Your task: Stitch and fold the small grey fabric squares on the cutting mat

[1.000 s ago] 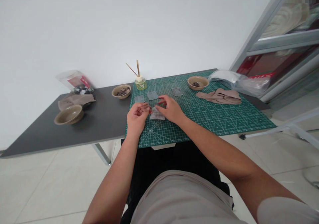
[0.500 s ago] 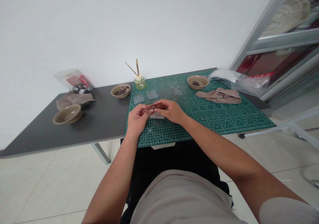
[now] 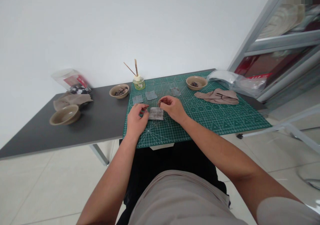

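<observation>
Separating since the previous view, the **left hand** (image 3: 136, 120) and **right hand** (image 3: 173, 109) are no longer meeting above the mat and are hovering on either side of a **square translucent packet** (image 3: 156, 113). This packet is lying flat on a **green cutting mat** (image 3: 225, 125), with dark contents showing faintly through it. The left hand is half-curled, its **fingertips** (image 3: 146, 108) sitting just beside the packet's left edge. The right hand is also half-curled, its **fingers** (image 3: 161, 100) bunching above the packet's top right corner. Neither hand is clearly gripping anything: the curled fingers are hiding whatever may lie between them, so I cannot tell.

Beyond the hands, **three similar squares** (image 3: 151, 95) are lying on the mat, their contents too small to make out. A **ceramic bowl** (image 3: 196, 82) holding dark pieces and a **folded beige cloth** (image 3: 217, 96) are sitting towards the mat's right side, with a **crumpled plastic bag** (image 3: 233, 78) lying at its far corner. A **reed diffuser** (image 3: 138, 83) is standing at the far edge. On the **dark grey table** (image 3: 100, 125), a **second bowl** (image 3: 119, 91), a **third bowl** (image 3: 65, 115), a **beige cloth** (image 3: 72, 100) and a **clear bag** (image 3: 71, 79) are resting, the bag's contents partly hidden. A pixelated patch is covering the top right corner.
</observation>
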Motion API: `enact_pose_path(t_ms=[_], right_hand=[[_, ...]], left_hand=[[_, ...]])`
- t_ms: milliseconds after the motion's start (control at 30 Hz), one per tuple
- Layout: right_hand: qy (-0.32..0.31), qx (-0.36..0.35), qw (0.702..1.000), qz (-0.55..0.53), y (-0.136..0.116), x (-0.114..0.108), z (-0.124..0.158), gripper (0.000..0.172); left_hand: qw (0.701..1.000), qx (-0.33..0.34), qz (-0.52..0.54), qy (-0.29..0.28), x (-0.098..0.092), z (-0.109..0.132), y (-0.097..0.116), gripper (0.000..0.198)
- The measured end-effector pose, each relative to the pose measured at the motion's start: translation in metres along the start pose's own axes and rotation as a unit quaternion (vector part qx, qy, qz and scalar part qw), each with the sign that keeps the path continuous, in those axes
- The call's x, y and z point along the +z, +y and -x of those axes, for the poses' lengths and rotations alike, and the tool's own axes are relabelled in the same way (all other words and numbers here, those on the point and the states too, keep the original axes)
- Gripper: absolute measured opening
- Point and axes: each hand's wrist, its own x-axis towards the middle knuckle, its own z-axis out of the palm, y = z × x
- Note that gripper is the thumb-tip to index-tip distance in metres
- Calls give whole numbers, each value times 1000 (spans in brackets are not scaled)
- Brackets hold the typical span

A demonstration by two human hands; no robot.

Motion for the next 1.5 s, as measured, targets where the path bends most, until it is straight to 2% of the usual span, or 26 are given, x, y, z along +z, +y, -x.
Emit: enact_pose_path(t_ms=[100, 167, 267, 433, 600, 733, 1000, 1133, 1267, 1500], right_hand=[[20, -12, 999, 40, 0, -2, 0, 15], [20, -22, 997, 74, -1, -4, 0, 14], [-13, -36, 992, 124, -2, -5, 3, 13], [-127, -75, 969, 198, -8, -10, 6, 11], [-181, -114, 940, 265, -12, -10, 6, 4], [-185, -154, 922, 304, -9, -7, 7, 4], [-157, -176, 908, 347, -2, -5, 10, 5], [-175, -186, 902, 349, -1, -3, 11, 7], [-199, -182, 903, 335, -2, -6, 9, 5], [-193, -167, 902, 349, -2, -4, 4, 3]], left_hand=[[987, 51, -108, -109, -4, -4, 1, 25], [973, 74, -136, -170, -4, -4, 0, 32], [960, 72, -161, -218, -1, 0, -2, 37], [959, 56, -181, -210, 3, 7, 0, 35], [960, 59, -185, -199, 3, 9, 1, 29], [963, 56, -183, -191, 3, 10, 1, 32], [965, 47, -180, -184, 2, 10, 2, 28], [965, 43, -176, -187, 2, 9, 2, 28], [963, 34, -184, -195, 1, 9, 4, 29], [957, 23, -200, -210, -1, 8, 6, 31]])
